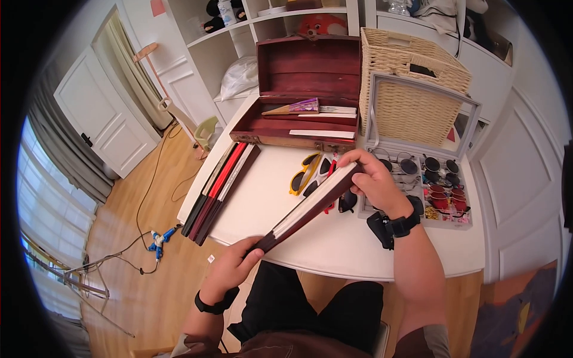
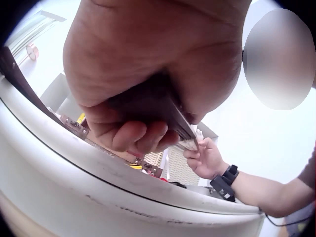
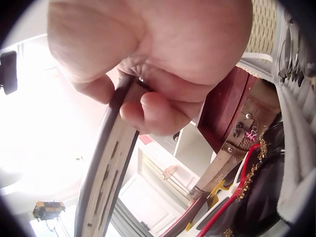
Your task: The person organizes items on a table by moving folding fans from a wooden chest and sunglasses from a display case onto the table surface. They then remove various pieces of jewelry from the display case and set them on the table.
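A folded fan (image 1: 313, 203), dark with a pale inner edge, is held slantwise above the white table. The left hand (image 1: 234, 268) grips its lower, narrow end; the right hand (image 1: 379, 184) pinches its upper end. In the left wrist view the left hand (image 2: 153, 64) has its fingers curled round the dark end (image 2: 148, 101). In the right wrist view the right hand (image 3: 153, 64) holds the other end of the fan (image 3: 106, 168), fingers on one side and thumb on the other.
Several folded fans (image 1: 219, 188) lie at the table's left. Behind stands an open dark red chest (image 1: 245, 132) with fans inside. Yellow sunglasses (image 1: 304, 174) and other pairs lie beyond the held fan. A display case (image 1: 471, 128) of glasses and a wicker basket (image 1: 412, 89) are at right.
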Motion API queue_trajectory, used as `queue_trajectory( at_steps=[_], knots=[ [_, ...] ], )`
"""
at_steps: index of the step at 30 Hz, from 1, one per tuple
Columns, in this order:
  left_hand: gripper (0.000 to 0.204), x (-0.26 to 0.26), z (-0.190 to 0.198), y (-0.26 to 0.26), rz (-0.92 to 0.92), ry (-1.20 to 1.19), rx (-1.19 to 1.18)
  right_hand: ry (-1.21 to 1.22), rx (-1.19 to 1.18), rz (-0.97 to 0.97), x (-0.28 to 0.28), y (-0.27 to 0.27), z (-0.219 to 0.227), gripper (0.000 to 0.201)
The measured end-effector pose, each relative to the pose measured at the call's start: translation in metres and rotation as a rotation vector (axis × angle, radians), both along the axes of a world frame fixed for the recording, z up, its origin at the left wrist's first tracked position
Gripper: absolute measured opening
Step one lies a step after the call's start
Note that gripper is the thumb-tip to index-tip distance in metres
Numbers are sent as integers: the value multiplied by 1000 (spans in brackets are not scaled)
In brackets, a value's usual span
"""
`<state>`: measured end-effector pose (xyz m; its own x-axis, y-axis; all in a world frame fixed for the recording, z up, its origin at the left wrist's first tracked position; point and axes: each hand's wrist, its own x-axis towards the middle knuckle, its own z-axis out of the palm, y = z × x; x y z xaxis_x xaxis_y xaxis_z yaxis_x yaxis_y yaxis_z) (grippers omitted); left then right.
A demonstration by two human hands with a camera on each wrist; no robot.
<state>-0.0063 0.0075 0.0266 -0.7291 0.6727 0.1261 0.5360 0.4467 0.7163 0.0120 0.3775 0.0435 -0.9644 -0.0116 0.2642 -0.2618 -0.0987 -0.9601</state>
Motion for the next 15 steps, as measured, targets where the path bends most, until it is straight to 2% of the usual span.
queue_trajectory(
  at_steps=[1, 4, 5, 6, 8, 9, 14, 15],
  knots=[
    [36, 0, -2, 0, 2, -2, 0, -6, -4, 11, -1, 1, -1, 36],
    [26, 1, -14, -1, -3, -318, -39, 35, 5, 20, -1, 1, -2, 36],
    [22, 4, -13, 1, 27, -627, 23, 85, 19, 17, -1, 0, -2, 35],
    [22, 7, -11, 5, 29, -632, 21, 80, 17, 20, -1, 0, -1, 35],
    [20, 14, -5, 11, -32, -817, 158, 98, 60, -21, -1, -1, 0, 28],
    [20, 16, -4, 12, -26, -842, 159, 122, 89, -53, -3, -2, -2, 24],
    [22, 21, -19, 17, -38, -775, 216, 76, 135, -187, -5, -2, 1, 27],
    [23, 21, -22, 17, -26, -744, 219, -53, 145, -156, -6, 2, 1, 25]
  ],
)
